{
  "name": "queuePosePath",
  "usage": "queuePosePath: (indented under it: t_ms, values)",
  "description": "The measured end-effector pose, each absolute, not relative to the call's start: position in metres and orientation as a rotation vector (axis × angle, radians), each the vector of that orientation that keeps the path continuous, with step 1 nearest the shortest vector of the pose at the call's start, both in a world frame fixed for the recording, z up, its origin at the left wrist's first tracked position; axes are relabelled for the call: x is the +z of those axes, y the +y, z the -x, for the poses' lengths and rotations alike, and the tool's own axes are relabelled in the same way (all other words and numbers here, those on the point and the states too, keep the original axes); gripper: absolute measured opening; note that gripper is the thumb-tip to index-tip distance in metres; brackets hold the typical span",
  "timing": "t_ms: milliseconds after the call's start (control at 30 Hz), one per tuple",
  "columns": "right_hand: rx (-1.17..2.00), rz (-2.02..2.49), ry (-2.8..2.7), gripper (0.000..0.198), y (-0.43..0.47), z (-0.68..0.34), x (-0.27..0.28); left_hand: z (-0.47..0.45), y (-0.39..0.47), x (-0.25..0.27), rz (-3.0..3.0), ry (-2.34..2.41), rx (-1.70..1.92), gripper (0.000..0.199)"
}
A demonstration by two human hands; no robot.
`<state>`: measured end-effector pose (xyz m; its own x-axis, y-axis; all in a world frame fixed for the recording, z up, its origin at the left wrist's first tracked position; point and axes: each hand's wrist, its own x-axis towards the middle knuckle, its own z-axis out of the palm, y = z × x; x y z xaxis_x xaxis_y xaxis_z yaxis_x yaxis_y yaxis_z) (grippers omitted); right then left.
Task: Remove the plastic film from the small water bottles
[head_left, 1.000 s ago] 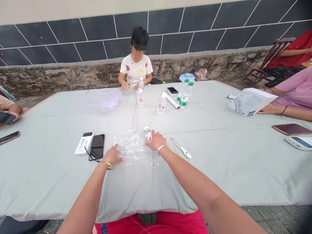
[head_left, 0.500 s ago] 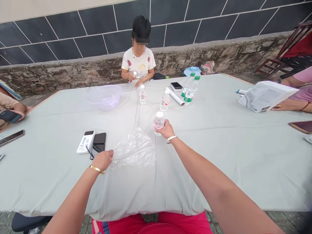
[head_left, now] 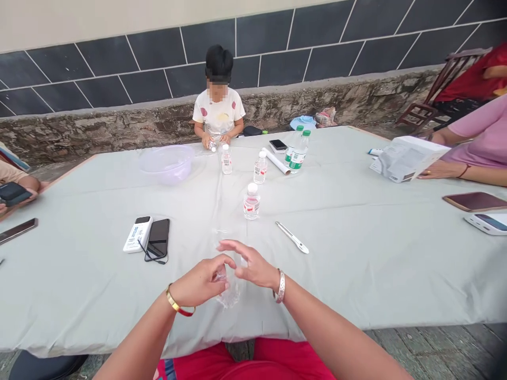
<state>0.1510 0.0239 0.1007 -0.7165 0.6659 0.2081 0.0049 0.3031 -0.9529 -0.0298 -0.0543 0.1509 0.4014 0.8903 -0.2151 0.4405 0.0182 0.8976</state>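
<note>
My left hand (head_left: 206,279) is closed on a crumpled clear plastic bag (head_left: 229,296), which bunches up under its fingers close to the table's near edge. Just to its right, my right hand (head_left: 253,265) curves over the plastic with thumb and fingers apart; some clear film shows behind them. Ahead of both hands stands a small capped water bottle (head_left: 252,203) with a red and white label, touched by neither. A slim white utility knife (head_left: 292,237) lies on the cloth beyond my right hand.
Left lie a white power bank (head_left: 137,235) and a black phone (head_left: 157,240). Farther off are a purple basin (head_left: 168,168), small bottles (head_left: 260,168), green-capped bottles (head_left: 299,153) and a paper roll (head_left: 277,161). A person (head_left: 219,113) sits opposite; others sit at both sides.
My right hand has let go of the water bottle and come back toward me, beside my left hand. The plastic bag, spread out before, is now gathered up. The utility knife has come into view.
</note>
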Motion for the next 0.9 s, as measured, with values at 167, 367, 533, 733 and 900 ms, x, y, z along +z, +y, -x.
queuePosePath:
  t_ms: [167,367,533,733,900]
  values:
    - [1.748,0.558,-2.181,0.028,-0.01,-0.125,0.087,0.039,-0.055,0.171,-0.968,1.212,1.253,0.027]
    - [1.326,1.007,-2.493,0.018,-0.029,-0.127,0.071,0.055,-0.044,0.132,-0.631,1.529,1.726,0.036]
    - [0.83,0.934,-2.519,0.015,-0.013,-0.145,0.108,0.046,-0.051,0.108,-1.201,1.789,1.266,0.026]
    - [1.121,1.05,-1.809,0.016,-0.003,-0.139,0.104,0.022,-0.062,0.119,-0.714,1.052,1.316,0.031]
    - [1.852,0.918,-1.342,0.04,-0.031,-0.118,0.084,0.007,-0.054,0.11,-0.719,1.169,1.558,0.023]
